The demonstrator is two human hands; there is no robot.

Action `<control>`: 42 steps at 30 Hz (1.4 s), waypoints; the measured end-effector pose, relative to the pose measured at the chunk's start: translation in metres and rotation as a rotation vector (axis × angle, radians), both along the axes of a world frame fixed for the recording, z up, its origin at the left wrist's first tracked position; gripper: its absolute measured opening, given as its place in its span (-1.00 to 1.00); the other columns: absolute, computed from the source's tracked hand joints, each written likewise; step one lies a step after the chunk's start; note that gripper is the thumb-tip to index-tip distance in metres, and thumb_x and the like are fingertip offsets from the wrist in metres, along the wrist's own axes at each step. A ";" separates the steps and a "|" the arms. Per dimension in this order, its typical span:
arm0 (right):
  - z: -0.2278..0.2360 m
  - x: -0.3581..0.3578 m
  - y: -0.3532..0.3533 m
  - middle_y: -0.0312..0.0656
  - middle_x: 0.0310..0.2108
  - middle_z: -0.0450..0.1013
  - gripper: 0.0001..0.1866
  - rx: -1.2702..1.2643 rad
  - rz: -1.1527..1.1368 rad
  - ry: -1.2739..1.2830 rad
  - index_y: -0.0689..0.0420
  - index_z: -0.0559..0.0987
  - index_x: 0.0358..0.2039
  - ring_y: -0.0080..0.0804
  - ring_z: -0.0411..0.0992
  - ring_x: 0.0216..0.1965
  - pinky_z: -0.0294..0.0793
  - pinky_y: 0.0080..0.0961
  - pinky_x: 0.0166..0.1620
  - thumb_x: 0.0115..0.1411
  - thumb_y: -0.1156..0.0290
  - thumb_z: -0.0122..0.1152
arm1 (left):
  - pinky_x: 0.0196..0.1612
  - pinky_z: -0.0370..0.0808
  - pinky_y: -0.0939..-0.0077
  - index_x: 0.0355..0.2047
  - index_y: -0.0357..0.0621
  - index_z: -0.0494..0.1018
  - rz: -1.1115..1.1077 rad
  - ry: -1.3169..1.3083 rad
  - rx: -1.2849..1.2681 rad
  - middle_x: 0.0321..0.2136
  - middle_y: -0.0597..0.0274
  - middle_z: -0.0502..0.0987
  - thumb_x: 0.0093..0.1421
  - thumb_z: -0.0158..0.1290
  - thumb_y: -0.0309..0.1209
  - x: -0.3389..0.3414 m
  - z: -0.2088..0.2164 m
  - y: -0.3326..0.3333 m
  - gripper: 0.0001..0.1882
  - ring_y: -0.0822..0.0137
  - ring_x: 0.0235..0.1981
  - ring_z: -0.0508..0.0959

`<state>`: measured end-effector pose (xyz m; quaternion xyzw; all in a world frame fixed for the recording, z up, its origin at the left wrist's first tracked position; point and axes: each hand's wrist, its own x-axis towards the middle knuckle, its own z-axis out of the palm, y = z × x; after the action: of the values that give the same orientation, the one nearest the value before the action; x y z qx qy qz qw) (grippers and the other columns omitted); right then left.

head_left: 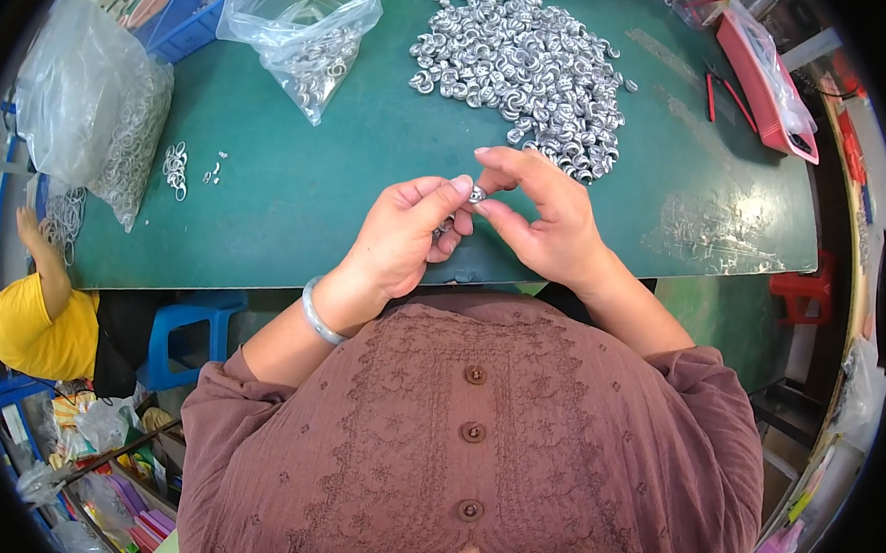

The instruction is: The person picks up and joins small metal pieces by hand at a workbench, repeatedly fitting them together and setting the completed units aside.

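Near the table's front edge, my left hand pinches a small silver metal piece between thumb and fingers. More silvery metal shows among its curled lower fingers, too covered to make out. From the other side my right hand meets the same piece, its thumb and a finger behind at the piece, its index finger raised apart. Just beyond my hands spreads a large pile of small curved silver metal pieces. A few loose metal rings and tiny bits lie to the left.
The green table carries a clear bag of rings, another open bag and a blue crate. Red-handled pliers lie beside a pink tray at right. Another person in yellow is at left, near a blue stool.
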<state>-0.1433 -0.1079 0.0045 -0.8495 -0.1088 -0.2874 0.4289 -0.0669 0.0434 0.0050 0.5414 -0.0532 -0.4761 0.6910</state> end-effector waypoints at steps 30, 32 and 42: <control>-0.004 -0.006 0.004 -0.24 -0.45 0.36 -0.79 0.285 0.022 0.156 0.21 0.46 -0.37 -0.52 0.35 -0.45 0.34 -0.65 -0.43 -0.10 0.63 0.17 | -0.71 0.14 0.82 -0.40 -0.22 0.39 -0.077 0.319 -0.240 -0.59 0.35 0.39 0.18 -0.10 -0.32 0.002 -0.011 0.003 -0.80 0.62 -0.70 0.25; -0.004 -0.007 0.004 -0.24 -0.44 0.36 -0.78 0.314 0.018 0.157 0.21 0.45 -0.36 -0.53 0.35 -0.44 0.34 -0.65 -0.43 -0.10 0.63 0.17 | -0.69 0.15 0.82 -0.36 -0.22 0.40 -0.088 0.311 -0.253 -0.58 0.37 0.40 0.17 -0.08 -0.32 0.002 -0.012 0.004 -0.80 0.62 -0.67 0.27; -0.002 -0.006 0.003 -0.25 -0.45 0.35 -0.83 0.245 0.020 0.122 0.19 0.44 -0.44 -0.52 0.33 -0.46 0.32 -0.65 -0.45 -0.11 0.61 0.19 | -0.63 0.20 0.83 -0.27 -0.21 0.41 -0.112 0.203 -0.278 -0.56 0.38 0.41 0.15 -0.05 -0.34 -0.001 -0.012 0.005 -0.79 0.62 -0.64 0.29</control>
<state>-0.1494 -0.1050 0.0021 -0.8054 -0.0551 -0.2420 0.5383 -0.0675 0.0482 -0.0068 0.3858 -0.0787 -0.5542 0.7334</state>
